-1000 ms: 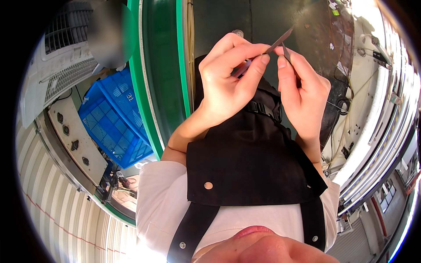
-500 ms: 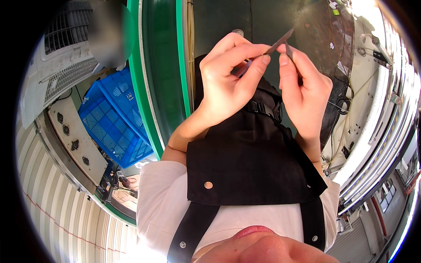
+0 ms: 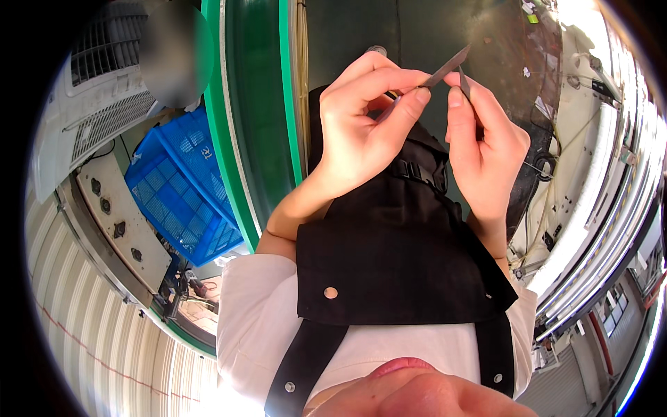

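Note:
My left hand (image 3: 365,121) is closed, its thumb and forefinger pinching a thin, flat, dark strip (image 3: 448,65) with a slanted tip pointing up and to the right. A greyish-purple part shows below those fingers; I cannot tell whether it belongs to the strip. Close by on the right, my right hand (image 3: 486,135) is closed in a pinch on a small dark pointed piece (image 3: 464,82). Its lower part is hidden by the fingers. The two dark tips are very near each other, and whether they touch is unclear. Both hands are raised in front of my black apron (image 3: 396,271).
On the left runs a green belt (image 3: 257,90) with bright green edges. Beyond it stands a blue plastic crate (image 3: 174,187), next to a white slatted machine (image 3: 114,111). A dark surface (image 3: 354,35) lies past my hands, with scraps at its right side and cables (image 3: 545,167) beyond.
My right hand has shifted slightly right, with its dark piece now standing a little farther from my left fingers. The left hand and its strip have barely moved.

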`<action>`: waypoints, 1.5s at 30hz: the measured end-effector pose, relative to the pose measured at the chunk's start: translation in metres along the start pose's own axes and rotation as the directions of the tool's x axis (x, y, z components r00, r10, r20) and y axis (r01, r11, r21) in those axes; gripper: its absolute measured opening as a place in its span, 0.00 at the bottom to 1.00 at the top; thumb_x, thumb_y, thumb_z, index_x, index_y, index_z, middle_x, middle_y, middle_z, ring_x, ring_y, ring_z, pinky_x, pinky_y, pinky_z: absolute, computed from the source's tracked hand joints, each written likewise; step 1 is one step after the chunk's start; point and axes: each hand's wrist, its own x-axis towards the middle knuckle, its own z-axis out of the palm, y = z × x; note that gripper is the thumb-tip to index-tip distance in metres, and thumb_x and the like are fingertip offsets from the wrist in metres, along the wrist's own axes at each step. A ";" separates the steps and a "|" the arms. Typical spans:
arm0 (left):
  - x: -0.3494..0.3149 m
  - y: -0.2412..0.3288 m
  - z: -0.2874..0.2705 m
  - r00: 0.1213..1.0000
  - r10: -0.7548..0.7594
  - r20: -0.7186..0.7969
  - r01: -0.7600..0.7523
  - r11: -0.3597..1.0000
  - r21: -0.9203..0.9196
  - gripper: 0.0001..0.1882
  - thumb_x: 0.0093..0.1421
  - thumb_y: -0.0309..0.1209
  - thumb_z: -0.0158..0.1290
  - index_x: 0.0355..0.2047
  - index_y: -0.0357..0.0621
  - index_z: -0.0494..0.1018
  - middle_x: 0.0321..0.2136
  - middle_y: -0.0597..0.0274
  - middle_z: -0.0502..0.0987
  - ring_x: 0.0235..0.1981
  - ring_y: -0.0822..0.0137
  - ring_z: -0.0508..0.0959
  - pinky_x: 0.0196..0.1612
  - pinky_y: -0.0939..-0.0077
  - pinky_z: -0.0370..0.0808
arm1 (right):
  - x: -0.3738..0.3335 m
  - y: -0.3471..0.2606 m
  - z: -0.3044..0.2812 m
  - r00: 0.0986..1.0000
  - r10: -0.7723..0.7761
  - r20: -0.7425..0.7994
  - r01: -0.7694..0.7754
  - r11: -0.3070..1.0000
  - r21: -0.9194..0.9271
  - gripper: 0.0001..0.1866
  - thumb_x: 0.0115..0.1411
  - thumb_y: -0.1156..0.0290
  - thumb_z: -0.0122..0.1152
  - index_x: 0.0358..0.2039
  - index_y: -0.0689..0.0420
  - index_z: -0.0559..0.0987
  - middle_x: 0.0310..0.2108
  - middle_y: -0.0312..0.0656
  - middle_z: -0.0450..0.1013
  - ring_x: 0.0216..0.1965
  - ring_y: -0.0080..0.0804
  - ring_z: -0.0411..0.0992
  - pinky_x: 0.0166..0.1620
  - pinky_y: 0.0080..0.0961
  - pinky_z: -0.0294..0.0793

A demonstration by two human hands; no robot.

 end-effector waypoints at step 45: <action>0.000 0.002 0.000 0.986 0.166 0.034 -0.169 0.942 0.289 0.07 0.49 0.17 0.56 0.31 0.34 0.76 0.23 0.63 0.70 0.20 0.80 0.68 0.19 0.90 0.63 | 0.002 0.003 -0.001 1.000 0.027 0.007 -0.027 1.000 -0.001 0.06 0.53 0.78 0.57 0.33 0.61 0.77 0.12 0.37 0.67 0.10 0.18 0.61 0.16 0.16 0.60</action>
